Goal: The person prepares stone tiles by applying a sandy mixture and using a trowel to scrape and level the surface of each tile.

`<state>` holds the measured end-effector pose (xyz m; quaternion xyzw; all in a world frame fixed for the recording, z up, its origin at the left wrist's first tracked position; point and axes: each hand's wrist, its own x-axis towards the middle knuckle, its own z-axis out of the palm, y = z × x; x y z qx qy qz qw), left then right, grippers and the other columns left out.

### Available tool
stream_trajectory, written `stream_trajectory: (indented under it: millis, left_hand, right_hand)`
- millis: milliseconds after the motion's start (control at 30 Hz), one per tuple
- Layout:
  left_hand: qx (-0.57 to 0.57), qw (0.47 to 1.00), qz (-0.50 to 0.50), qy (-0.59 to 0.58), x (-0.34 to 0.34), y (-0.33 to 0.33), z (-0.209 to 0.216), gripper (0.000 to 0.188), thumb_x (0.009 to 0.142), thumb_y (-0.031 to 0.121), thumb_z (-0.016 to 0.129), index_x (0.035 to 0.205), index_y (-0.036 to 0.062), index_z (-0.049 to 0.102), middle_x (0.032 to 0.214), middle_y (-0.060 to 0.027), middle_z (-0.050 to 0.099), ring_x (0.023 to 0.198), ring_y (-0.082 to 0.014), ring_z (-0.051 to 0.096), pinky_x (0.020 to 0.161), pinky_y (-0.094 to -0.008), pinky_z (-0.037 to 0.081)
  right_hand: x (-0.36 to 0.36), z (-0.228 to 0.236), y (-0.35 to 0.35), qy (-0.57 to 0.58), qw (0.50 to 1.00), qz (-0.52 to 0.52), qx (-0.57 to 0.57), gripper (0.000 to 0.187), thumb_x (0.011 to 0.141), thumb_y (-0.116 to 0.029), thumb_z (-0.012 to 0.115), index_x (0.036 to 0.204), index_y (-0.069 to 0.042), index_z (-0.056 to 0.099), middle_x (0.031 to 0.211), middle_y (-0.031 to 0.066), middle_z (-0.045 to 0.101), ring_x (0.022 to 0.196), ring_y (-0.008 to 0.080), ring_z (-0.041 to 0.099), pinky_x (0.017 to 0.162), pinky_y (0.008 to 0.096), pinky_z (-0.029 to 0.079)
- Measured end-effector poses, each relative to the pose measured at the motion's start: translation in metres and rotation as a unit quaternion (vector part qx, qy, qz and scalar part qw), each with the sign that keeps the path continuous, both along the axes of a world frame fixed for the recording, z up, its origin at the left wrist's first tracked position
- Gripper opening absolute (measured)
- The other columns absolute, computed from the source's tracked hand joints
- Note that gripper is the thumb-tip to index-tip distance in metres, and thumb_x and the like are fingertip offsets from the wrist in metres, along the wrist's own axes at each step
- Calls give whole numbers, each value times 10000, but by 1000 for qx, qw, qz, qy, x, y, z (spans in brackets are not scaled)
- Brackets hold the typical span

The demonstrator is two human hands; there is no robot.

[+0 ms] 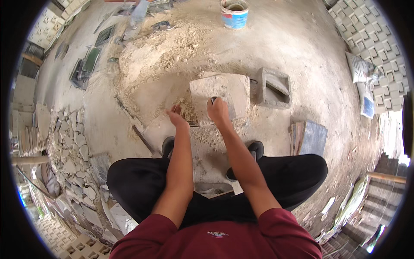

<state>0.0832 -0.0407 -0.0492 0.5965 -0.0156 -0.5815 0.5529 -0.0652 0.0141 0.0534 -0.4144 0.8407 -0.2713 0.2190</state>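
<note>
A pale, dust-covered square slab (235, 86) lies in front of me, its top smeared with sandy material. Over its middle my right hand (218, 111) is closed around a small dark-handled tool (213, 99); the hand hides most of it, so its kind cannot be made out. Just left of the slab, my left hand (177, 116) has its fingers apart and holds nothing. It hovers close to loose, crumbly tan material (185, 105) along the slab's left edge. More crumbs (211, 134) lie by the near edge, between my feet.
A grey rectangular block with a hollow (262, 93) stands right of the slab. Leaning grey tiles (314, 138) are nearer right. A white-and-blue bucket (235, 19) stands far ahead. A sandy heap (151, 52) spreads far left. Broken stone pieces (69, 146) cover the left side.
</note>
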Motion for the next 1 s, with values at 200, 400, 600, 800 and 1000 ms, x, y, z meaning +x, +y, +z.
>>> stream_trajectory:
  millis: [200, 400, 600, 800, 1000]
  left_hand:
    - [-133, 944, -302, 13, 0, -21, -44, 707, 994, 570, 190, 1391, 36, 430, 1319, -129, 561, 1258, -270, 484, 1081, -436, 316]
    - [-192, 887, -293, -300, -28, -5, -23, 644, 1014, 478, 253, 1402, -7, 420, 1438, -214, 422, 1357, -340, 368, 1102, -390, 297]
    - [-255, 797, -272, -475, -61, 19, 21, 487, 1002, 382, 342, 1162, -25, 554, 1115, -244, 601, 1036, -399, 578, 895, -444, 442]
    - [-302, 788, -255, -472, -39, 20, 12, 405, 975, 292, 384, 1195, -14, 533, 1081, -241, 594, 1005, -414, 577, 883, -452, 445]
    - [-334, 807, -238, -425, -62, 26, 12, 423, 971, 310, 383, 1214, -7, 523, 1100, -221, 585, 1057, -393, 548, 941, -431, 415]
  right_hand:
    - [0, 50, 8, -50, 995, -41, -73, 407, 908, -314, 590, 864, 90, 592, 813, 326, 629, 834, 489, 616, 710, 511, 492]
    - [-37, 12, 28, 15, 999, -31, -11, 426, 904, -328, 598, 840, 93, 621, 806, 314, 635, 812, 480, 620, 689, 493, 498]
    - [-60, 16, 35, -18, 995, -99, -6, 398, 901, -332, 565, 882, 62, 615, 849, 316, 640, 859, 476, 621, 753, 522, 487]
    - [-63, 54, 3, 20, 999, -26, 3, 438, 904, -350, 563, 855, 84, 599, 839, 329, 634, 853, 478, 625, 756, 522, 487]
    - [-81, 1, -14, 47, 997, -52, -17, 426, 908, -334, 556, 864, 87, 607, 810, 338, 630, 825, 497, 622, 739, 524, 496]
